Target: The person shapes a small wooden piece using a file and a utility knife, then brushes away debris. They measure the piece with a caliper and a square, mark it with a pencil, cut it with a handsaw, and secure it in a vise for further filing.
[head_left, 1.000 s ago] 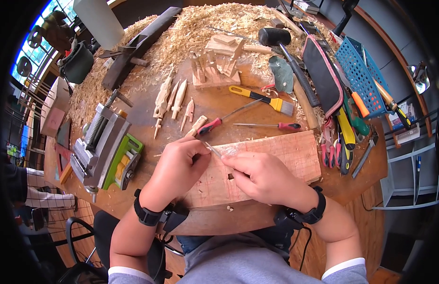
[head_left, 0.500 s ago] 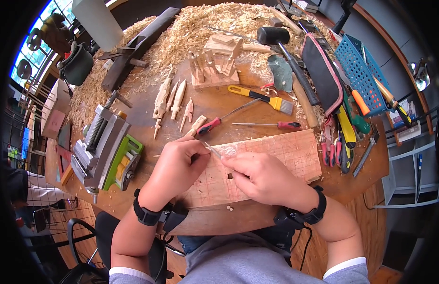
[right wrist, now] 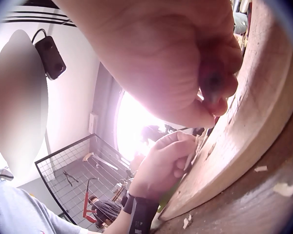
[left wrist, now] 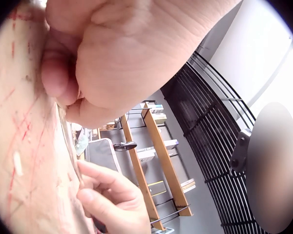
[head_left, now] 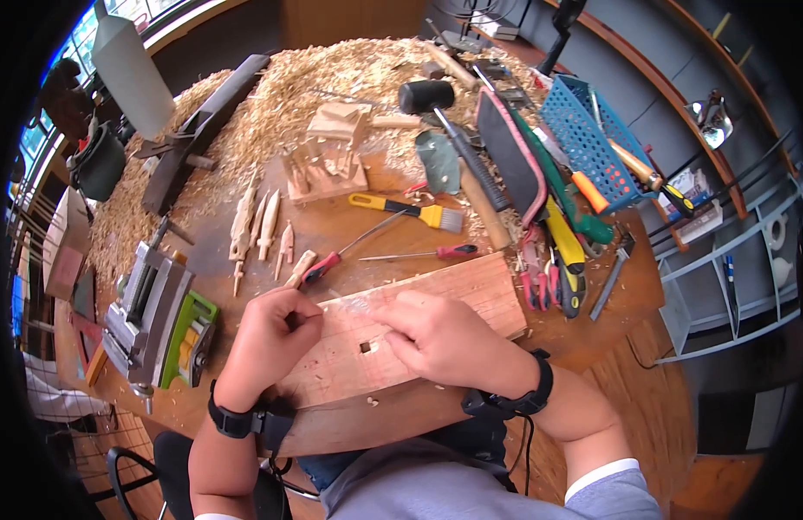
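Note:
In the head view my left hand (head_left: 276, 338) and right hand (head_left: 449, 338) face each other over a wooden board (head_left: 492, 299) marked with red lines. A thin, narrow strip (left wrist: 70, 139) runs between them in the left wrist view. The left fingertips pinch one end, and the right thumb and fingers pinch the other; cannot tell what kind of piece it is. A small square hole (head_left: 368, 347) in the board shows just left of the right fingers. Something clear and shiny (head_left: 358, 305) lies on the board between the hands.
Left stands a vise (head_left: 146, 316). Beyond the board lie carved wooden pieces (head_left: 267, 225), a red-handled file (head_left: 419, 254) and a yellow brush (head_left: 440, 217). A mallet (head_left: 427, 97), a blue basket (head_left: 592, 139) and pliers (head_left: 540, 282) are at right. Wood shavings (head_left: 297, 74) cover the back.
The head view has turned, so the bench and hands appear shifted left and lower. Both hands keep nearly the same pose over the board, still pinching the thin strip.

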`<act>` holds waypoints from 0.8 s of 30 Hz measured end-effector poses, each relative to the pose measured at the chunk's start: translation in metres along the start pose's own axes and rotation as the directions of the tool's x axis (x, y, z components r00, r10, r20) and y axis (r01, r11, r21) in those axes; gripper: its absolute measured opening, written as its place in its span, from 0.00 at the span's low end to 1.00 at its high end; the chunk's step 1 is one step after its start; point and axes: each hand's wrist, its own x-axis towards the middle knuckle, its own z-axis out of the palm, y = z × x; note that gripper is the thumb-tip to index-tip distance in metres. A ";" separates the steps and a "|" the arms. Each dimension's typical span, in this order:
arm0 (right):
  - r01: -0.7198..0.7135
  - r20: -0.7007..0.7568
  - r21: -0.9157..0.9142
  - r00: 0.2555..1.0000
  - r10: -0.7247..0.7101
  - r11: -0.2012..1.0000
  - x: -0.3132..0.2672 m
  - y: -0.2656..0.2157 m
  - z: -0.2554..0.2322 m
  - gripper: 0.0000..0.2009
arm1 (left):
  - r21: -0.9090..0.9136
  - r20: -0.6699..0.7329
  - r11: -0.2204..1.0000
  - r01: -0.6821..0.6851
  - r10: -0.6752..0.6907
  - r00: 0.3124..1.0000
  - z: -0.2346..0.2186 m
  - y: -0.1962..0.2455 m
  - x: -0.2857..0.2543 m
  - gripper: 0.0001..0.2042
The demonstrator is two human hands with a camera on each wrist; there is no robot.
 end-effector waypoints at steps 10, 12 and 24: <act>-0.336 -0.399 -0.106 0.876 0.270 0.936 -0.028 0.044 -0.090 0.12 | -0.667 0.146 0.736 0.120 -0.029 0.989 -0.004 0.007 -0.001 0.02; -0.438 -0.485 -0.297 0.835 0.262 0.848 -0.039 0.069 -0.117 0.14 | -0.797 0.146 0.599 0.075 0.070 0.987 0.000 0.002 -0.001 0.02; -0.623 -0.435 -0.409 0.775 0.458 0.666 -0.051 0.119 -0.130 0.27 | -0.892 0.231 0.415 0.181 0.073 0.970 -0.002 -0.004 -0.003 0.06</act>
